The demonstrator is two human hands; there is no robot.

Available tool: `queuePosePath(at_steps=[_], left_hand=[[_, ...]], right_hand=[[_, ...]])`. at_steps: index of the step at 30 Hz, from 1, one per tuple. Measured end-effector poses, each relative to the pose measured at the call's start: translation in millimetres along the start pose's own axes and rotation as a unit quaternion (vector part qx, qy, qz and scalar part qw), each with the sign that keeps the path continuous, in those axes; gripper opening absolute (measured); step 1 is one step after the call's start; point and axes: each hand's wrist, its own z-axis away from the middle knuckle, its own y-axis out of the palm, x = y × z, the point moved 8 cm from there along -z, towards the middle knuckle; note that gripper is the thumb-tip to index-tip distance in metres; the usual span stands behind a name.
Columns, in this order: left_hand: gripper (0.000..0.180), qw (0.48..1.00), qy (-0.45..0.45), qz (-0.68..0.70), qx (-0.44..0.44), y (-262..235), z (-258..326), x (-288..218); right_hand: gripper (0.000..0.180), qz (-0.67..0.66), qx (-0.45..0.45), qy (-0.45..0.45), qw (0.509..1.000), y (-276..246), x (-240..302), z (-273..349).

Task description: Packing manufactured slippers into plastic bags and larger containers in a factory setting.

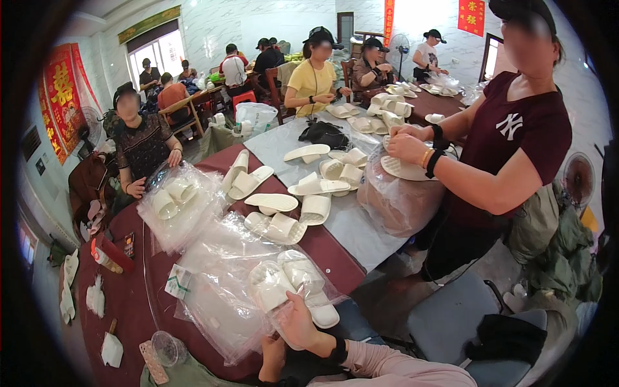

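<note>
My right hand (299, 324) is closed around a white slide slipper (269, 286), its thumb on top near the strap. Beside that slipper lies a second white slide (302, 274), with another slide (320, 310) partly under it. Lower down, my left hand (273, 354) is closed beside the corner of a clear plastic bag (225, 306); what its fingers hold is hidden. Clear bags lie spread over the dark red tabletop under and left of the slippers. A small white card with a green mark (178, 282) rests on the bags' left side.
More white slides (315, 209) lie across the table beyond my hands. Across from me, a person (145, 138) touches bagged slippers (174, 197). A person in a dark red shirt (509, 129) handles a slipper at right. A grey chair (451, 319) stands near my right arm. A clear cup (169, 348) is lower left.
</note>
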Motion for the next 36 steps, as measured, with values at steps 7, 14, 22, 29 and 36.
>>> queuePosePath(at_steps=[7, 14, 22, 29, 36], left_hand=[[0.035, 0.980, -0.075, 0.184, 0.032, -14, 0, 12], [0.036, 0.942, -0.090, 0.323, 0.019, -20, -5, 22], [0.034, 0.957, -0.080, 0.277, 0.026, -19, -14, 8], [0.032, 0.964, -0.042, 0.262, -0.019, -16, -3, -4], [0.027, 0.979, 0.056, 0.171, -0.094, -21, 3, -57]], right_hand=[[0.044, 0.016, -0.025, 0.164, 0.986, 48, 6, 22], [0.054, 0.252, 0.148, 0.124, 0.948, 46, 16, 41], [0.015, 0.575, -0.068, 0.003, 0.815, -18, 102, 57], [0.037, 0.771, -0.116, -0.370, 0.505, 15, 158, 56], [0.014, 0.684, -0.034, -0.196, 0.702, 37, 165, 29]])
